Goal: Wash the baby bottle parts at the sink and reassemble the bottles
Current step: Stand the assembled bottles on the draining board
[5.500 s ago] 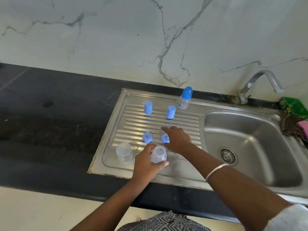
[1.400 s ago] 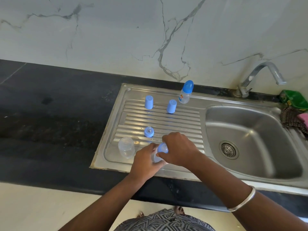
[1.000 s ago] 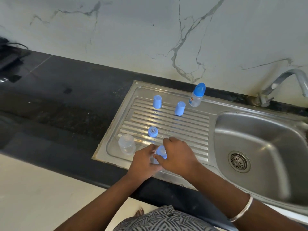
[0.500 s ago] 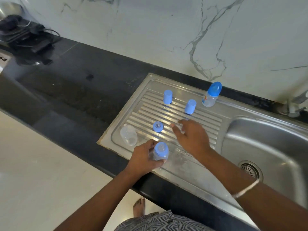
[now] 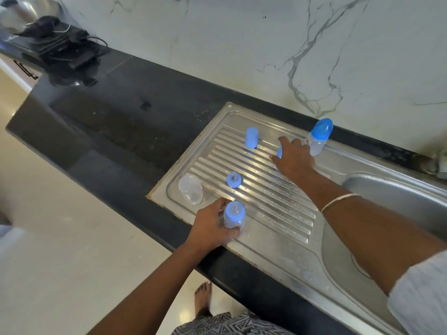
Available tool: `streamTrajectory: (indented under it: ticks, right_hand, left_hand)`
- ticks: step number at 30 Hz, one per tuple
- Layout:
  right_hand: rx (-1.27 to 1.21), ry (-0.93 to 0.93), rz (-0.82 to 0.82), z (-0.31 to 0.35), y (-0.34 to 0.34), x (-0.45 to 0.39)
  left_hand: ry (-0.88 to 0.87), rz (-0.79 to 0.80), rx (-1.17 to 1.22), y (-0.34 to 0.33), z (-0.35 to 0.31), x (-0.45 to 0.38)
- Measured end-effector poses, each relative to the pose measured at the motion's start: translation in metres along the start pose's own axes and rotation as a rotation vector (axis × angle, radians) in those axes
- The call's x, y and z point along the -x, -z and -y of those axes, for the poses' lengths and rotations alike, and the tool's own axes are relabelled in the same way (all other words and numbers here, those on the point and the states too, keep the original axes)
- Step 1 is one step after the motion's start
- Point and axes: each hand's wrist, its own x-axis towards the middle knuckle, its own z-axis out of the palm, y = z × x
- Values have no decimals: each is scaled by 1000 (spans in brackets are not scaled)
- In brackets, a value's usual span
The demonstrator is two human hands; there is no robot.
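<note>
While the left hand gripped the nippled bottle upright near the drainboard's front edge, the right hand closed round a blue cap, probably to cover it.

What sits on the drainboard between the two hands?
In the head view, only bare ribbed drainboard separates left hand from right hand; the loose nipple ring sits just left of that line.

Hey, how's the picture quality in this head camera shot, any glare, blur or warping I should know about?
Head view: strong wide-angle warping, so the counter runs diagonally and bends; bright glare streaks on the wet drainboard ridges; the far-left corner objects are soft and smeared; the right hand and left hand look fairly sharp.
</note>
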Motion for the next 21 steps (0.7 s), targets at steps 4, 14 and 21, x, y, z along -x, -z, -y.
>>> streamTrajectory:
  ticks: [4, 14, 21]
  right_hand:
    - [-32, 8, 16, -1, 2, 1]
    - [-695, 201, -164, 39, 10, 94]
    - [-672, 299, -16, 59, 39, 154]
  left_hand:
    - [23, 39, -12, 1, 2, -1]
    - [-20, 73, -59, 4, 10, -6]
    - [-26, 106, -111, 6, 17, -14]
